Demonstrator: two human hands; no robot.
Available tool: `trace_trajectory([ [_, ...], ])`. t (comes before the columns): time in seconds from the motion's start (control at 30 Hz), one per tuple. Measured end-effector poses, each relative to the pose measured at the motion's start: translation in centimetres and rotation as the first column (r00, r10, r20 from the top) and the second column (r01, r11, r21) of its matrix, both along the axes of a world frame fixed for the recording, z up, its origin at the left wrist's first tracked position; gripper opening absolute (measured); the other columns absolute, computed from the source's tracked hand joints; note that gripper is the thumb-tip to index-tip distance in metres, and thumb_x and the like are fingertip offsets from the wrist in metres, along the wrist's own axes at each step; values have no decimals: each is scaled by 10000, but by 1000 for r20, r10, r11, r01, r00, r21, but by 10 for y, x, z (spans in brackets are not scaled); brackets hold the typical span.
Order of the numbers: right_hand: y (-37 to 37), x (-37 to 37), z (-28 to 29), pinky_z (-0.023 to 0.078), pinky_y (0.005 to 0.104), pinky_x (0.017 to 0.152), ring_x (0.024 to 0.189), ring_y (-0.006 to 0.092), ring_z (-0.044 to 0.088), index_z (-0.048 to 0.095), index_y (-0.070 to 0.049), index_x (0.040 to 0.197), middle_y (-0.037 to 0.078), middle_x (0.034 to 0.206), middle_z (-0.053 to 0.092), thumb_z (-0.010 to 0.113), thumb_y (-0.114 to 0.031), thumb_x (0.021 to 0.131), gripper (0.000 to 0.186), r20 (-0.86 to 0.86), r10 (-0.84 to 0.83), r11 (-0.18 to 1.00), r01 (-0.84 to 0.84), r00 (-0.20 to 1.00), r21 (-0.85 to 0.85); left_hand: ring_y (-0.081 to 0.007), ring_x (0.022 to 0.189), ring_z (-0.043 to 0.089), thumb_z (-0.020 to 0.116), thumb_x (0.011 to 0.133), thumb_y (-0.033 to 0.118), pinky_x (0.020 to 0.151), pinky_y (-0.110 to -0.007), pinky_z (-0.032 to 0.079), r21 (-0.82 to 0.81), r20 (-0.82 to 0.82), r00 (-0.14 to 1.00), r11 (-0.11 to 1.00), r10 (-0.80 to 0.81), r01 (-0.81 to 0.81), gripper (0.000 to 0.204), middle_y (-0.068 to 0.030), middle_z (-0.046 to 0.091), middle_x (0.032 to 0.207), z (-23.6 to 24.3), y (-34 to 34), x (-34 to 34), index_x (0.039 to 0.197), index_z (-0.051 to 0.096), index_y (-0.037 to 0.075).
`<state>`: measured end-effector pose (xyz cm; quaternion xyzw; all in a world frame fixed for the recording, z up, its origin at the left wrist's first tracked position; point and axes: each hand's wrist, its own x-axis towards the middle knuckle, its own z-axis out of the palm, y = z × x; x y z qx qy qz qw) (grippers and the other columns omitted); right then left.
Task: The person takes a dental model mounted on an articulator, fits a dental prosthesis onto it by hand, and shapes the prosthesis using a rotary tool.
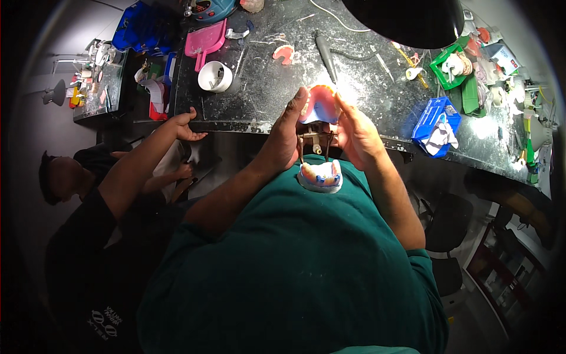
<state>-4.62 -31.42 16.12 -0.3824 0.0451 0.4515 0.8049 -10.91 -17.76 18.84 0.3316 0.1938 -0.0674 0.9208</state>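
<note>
A metal dental articulator point(316, 140) is between my hands, opened out. My left hand point(283, 133) grips the left side of its upper part, thumb beside a pink denture with teeth point(320, 101) on a blue base. My right hand point(359, 137) holds the right side, fingers along the denture's edge. The lower cast point(320, 177), pale with pink and blue material and teeth, hangs toward my green shirt. Beyond my hands lie a black handpiece point(325, 53) with a cable and a separate pink piece point(283, 54) on the bench.
The dark bench point(247, 103) holds a white cup point(215, 77), pink dustpan point(203, 41), blue bin point(435, 127) and green tray point(449, 65). A black lamp hood point(401, 17) overhangs it. Two other people point(91, 183) are at left, one hand near the bench edge. A chair point(448, 227) stands right.
</note>
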Motion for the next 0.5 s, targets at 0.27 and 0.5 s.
trace_trajectory([
  [0.27, 1, -1, -2, 551, 244, 605, 741, 94, 631, 502, -73, 1188, 63, 1059, 598, 560, -412, 930, 431, 2, -28, 999, 28, 1000, -16, -110, 800, 624, 481, 962, 449, 700, -265, 560, 33, 19, 999, 998, -49, 48, 425, -41, 591, 990, -5, 3, 1, 1159, 519, 73],
  [0.5, 6, -2, 6, 552, 211, 552, 680, 67, 622, 506, -66, 1195, 44, 991, 616, 563, -373, 938, 404, 51, -85, 996, 86, 995, -17, -90, 803, 604, 478, 956, 479, 695, -246, 554, 69, 19, 999, 997, -39, 37, 450, -29, 580, 987, 2, -1, 3, 1152, 520, 76],
])
